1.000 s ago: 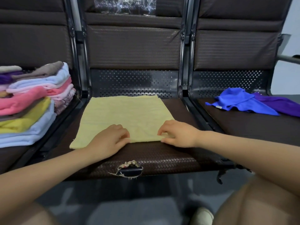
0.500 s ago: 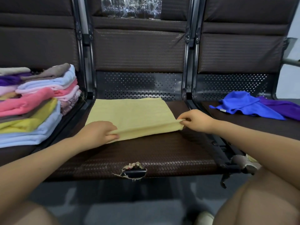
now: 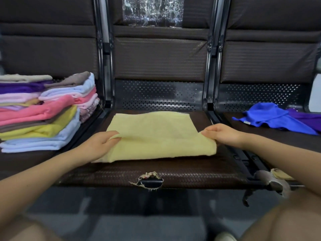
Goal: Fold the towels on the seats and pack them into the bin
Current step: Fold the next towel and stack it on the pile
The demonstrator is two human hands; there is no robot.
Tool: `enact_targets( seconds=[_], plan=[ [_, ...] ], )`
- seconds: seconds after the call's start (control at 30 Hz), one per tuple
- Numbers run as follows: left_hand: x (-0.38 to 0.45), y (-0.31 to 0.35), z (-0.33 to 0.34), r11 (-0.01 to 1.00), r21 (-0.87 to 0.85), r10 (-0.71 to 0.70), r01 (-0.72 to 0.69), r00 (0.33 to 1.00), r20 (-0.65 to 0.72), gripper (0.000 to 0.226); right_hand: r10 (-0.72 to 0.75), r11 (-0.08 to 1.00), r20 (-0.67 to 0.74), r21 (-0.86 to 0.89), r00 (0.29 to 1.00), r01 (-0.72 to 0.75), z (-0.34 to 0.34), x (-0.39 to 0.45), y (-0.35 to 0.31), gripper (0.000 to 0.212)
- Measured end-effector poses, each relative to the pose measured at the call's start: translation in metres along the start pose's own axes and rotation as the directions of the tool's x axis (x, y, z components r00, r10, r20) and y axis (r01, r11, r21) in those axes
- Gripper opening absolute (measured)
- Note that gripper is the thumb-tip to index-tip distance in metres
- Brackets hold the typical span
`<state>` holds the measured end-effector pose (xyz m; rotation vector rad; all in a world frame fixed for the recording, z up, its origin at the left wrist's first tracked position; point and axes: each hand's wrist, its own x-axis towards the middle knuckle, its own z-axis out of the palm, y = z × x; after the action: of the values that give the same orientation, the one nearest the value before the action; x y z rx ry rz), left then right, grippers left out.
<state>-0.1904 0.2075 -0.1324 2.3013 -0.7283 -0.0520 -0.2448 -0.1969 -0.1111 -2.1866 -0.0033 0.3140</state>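
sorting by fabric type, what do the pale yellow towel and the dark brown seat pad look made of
Pale yellow towel: soft matte terry or microfibre, judging by its limp drape. Dark brown seat pad: likely faux leather with an embossed woven pattern and slight sheen; a tear at its front edge exposes padding.

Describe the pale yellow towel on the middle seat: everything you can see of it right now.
The pale yellow towel is a soft, slightly fuzzy cloth lying on the dark woven middle seat. Its far edge lies flat near the perforated seat back; its near part is doubled into a rounded fold. The left hand grips the near left edge, lifting it a little, and the right hand pinches the near right corner. It touches none of the other towels.
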Motion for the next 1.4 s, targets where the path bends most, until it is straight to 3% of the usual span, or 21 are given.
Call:
enact_targets(
  seconds=[0.1, 0.2, 0.33, 0.43, 0.5, 0.57, 0.63, 0.7, 0.8, 0.93, 1.03, 1.07, 1.2, 1.3, 1.4],
  plan=[
    [0.0, 0.012, -0.007, 0.998, 0.057, -0.008, 0.003, 0.996, 0.092, 0.024, 0.015, 0.994, 0.057, 0.111, 0.998, -0.021, 0.0, 0.0, -0.005, 0.066],
    [0.011, 0.01, -0.022, 0.99, 0.133, -0.054, 0.036, 0.99, 0.131, 0.01, 0.037, 0.988, -0.007, 0.152, 0.999, -0.036, -0.004, 0.006, -0.016, 0.04],
    [0.037, 0.003, -0.037, 0.978, 0.189, -0.094, 0.089, 0.995, 0.015, 0.011, 0.076, 0.996, -0.202, 0.068, 0.976, -0.064, -0.01, 0.03, -0.015, 0.036],
    [0.069, 0.001, -0.034, 0.975, 0.151, -0.142, 0.165, 0.977, -0.157, 0.013, 0.113, 0.993, -0.348, 0.006, 0.931, -0.118, -0.011, 0.051, -0.019, 0.034],
    [0.091, -0.007, -0.027, 0.971, 0.13, -0.164, 0.2, 0.956, -0.243, 0.013, 0.108, 0.98, -0.45, -0.101, 0.887, -0.17, -0.012, 0.065, -0.022, 0.036],
    [0.105, -0.019, -0.016, 0.95, 0.161, -0.226, 0.267, 0.945, -0.235, 0.012, 0.133, 0.931, -0.487, -0.237, 0.863, -0.277, -0.011, 0.073, -0.024, 0.033],
    [0.113, -0.03, -0.003, 0.876, 0.292, -0.369, 0.384, 0.923, -0.107, 0.037, 0.24, 0.857, -0.466, -0.31, 0.851, -0.412, -0.008, 0.079, -0.025, 0.037],
    [0.113, -0.037, 0.009, 0.77, 0.442, -0.51, 0.46, 0.86, -0.008, 0.057, 0.421, 0.803, -0.379, -0.267, 0.824, -0.533, -0.003, 0.079, -0.026, 0.047],
    [0.11, -0.038, 0.02, 0.723, 0.497, -0.53, 0.48, 0.847, -0.046, 0.06, 0.58, 0.774, -0.218, -0.153, 0.785, -0.615, 0.004, 0.074, -0.025, 0.062],
    [0.099, -0.039, 0.021, 0.764, 0.43, -0.509, 0.482, 0.859, -0.059, 0.057, 0.573, 0.819, -0.059, 0.005, 0.817, -0.574, 0.009, 0.07, -0.017, 0.096],
    [0.088, -0.043, 0.015, 0.796, 0.387, -0.476, 0.466, 0.876, -0.075, 0.049, 0.565, 0.799, -0.019, 0.263, 0.825, -0.541, 0.009, 0.069, -0.015, 0.111],
    [0.086, -0.044, 0.012, 0.808, 0.364, -0.47, 0.464, 0.879, -0.078, 0.045, 0.591, 0.756, -0.008, 0.354, 0.807, -0.55, 0.01, 0.069, -0.018, 0.105],
    [0.079, -0.044, 0.0, 0.821, 0.16, -0.541, 0.548, 0.837, -0.085, 0.034, 0.556, 0.699, -0.065, 0.576, 0.829, -0.424, 0.027, 0.064, -0.06, 0.027],
    [0.075, -0.034, -0.007, 0.731, -0.209, -0.668, 0.649, 0.743, -0.029, 0.017, 0.47, 0.697, -0.081, 0.645, 0.879, -0.313, 0.051, 0.069, -0.1, 0.018],
    [0.07, -0.025, -0.017, 0.551, -0.43, -0.776, 0.715, 0.629, 0.05, 0.024, 0.347, 0.755, -0.074, 0.613, 0.935, -0.232, 0.083, 0.082, -0.135, 0.027]
  ],
)
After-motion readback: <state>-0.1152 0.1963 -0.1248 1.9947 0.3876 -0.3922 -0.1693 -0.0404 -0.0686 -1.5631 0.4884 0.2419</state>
